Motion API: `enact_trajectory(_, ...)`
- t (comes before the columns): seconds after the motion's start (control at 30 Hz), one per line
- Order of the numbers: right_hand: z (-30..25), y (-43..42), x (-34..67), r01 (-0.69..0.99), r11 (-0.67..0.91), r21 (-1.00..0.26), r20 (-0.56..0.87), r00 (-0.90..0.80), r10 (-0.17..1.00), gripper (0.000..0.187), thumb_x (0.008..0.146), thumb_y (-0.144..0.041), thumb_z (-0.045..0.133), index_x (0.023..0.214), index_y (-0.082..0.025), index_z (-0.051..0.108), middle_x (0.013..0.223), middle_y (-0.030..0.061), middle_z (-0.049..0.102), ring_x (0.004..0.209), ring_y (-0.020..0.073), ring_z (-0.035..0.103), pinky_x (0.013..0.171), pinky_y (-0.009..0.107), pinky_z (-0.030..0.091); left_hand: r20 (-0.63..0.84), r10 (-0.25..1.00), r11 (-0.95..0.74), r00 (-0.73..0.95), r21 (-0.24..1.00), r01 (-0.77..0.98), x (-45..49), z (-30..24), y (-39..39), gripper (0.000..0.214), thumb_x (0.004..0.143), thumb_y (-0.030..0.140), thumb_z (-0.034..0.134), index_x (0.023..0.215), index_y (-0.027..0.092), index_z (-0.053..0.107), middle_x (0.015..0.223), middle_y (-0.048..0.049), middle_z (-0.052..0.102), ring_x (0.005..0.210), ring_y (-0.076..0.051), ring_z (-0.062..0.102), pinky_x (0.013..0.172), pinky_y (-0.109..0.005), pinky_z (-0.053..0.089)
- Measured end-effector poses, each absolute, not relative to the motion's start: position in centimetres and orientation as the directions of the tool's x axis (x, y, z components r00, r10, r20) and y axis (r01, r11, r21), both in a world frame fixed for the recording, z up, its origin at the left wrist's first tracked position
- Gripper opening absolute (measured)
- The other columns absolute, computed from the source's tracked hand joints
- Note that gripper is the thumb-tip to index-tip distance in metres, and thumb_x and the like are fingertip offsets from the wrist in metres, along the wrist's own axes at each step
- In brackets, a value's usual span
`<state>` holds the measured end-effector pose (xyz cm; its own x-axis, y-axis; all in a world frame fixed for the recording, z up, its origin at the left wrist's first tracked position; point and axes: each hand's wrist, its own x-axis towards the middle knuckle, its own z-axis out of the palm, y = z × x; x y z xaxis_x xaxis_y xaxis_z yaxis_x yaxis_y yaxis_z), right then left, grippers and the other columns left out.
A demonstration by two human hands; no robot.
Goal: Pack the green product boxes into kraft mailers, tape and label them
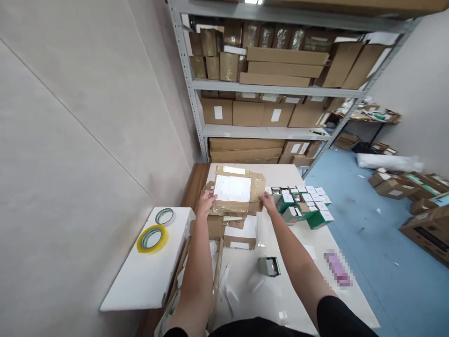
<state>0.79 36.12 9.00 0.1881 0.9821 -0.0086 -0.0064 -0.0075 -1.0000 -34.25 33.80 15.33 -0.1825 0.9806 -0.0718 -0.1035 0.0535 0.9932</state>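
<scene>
Head view, one entry. Item: taped cardboard parcel with white labels on top, lying at the far end of the white table. My left hand is clasped on its left edge and my right hand on its right corner. Just right of it: small green-and-white boxes in a cluster. Near my left elbow: two tape rolls on a white slab. Behind: shelving stacked with cartons.

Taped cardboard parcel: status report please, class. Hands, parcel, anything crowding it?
Both gripping: left hand, right hand on the taped cardboard parcel, near corners. Parcel at white table's far end, label up. Small green-and-white boxes close on its right.
</scene>
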Motion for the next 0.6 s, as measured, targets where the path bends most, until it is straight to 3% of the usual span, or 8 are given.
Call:
enact_trajectory(0.1,12.1,33.2,4.5,-0.07,0.044,-0.997,0.026,0.244,0.97,0.049,0.065,-0.044,0.075,0.107,-0.022,0.063,0.094,0.007,0.077,0.092,0.0267,0.069,0.088,0.04,0.054,0.01,0.985,-0.019,-0.173,0.999,-0.047,-31.2,16.9,32.2,0.057,0.068,0.039,0.082,0.119,0.019,0.068,0.09,-0.004,0.074,0.086,-0.021,0.072,0.081,-0.033,0.057)
enact_trajectory(0.2,13.7,29.6,8.0,-0.03,0.092,-0.995,0.076,0.333,0.94,0.047,0.065,-0.044,0.075,0.104,-0.023,0.06,0.091,0.0051,0.075,0.087,0.0256,0.068,0.084,0.04,0.055,0.07,0.987,-0.06,-0.145,0.996,0.068,-27.4,18.0,30.6,0.061,0.077,0.033,0.074,0.134,0.018,0.061,0.094,-0.005,0.074,0.09,-0.021,0.072,0.085,-0.033,0.057)
enact_trajectory(0.4,14.5,21.9,14.6,0.064,0.101,-0.993,0.119,0.422,0.899,0.049,0.069,-0.05,0.074,0.107,-0.021,0.061,0.092,0.0056,0.074,0.091,0.0267,0.067,0.082,0.04,0.055,0.069,0.994,-0.054,-0.088,0.984,0.168,-20.1,18.5,26.6,0.047,0.084,0.03,0.068,0.129,0.018,0.064,0.098,-0.0075,0.076,0.094,-0.022,0.073,0.087,-0.036,0.059)
enact_trajectory(0.6,14.6,13.8,20.1,-0.038,0.139,-0.99,0.112,0.407,0.907,0.044,0.072,-0.044,0.074,0.106,-0.022,0.057,0.102,0.0078,0.075,0.095,0.0275,0.07,0.087,0.042,0.056,0.093,0.987,-0.068,-0.132,0.98,0.186,-13.9,17.9,20.7,0.04,0.081,0.027,0.07,0.118,0.015,0.066,0.112,-0.0116,0.073,0.098,-0.022,0.072,0.093,-0.037,0.058)
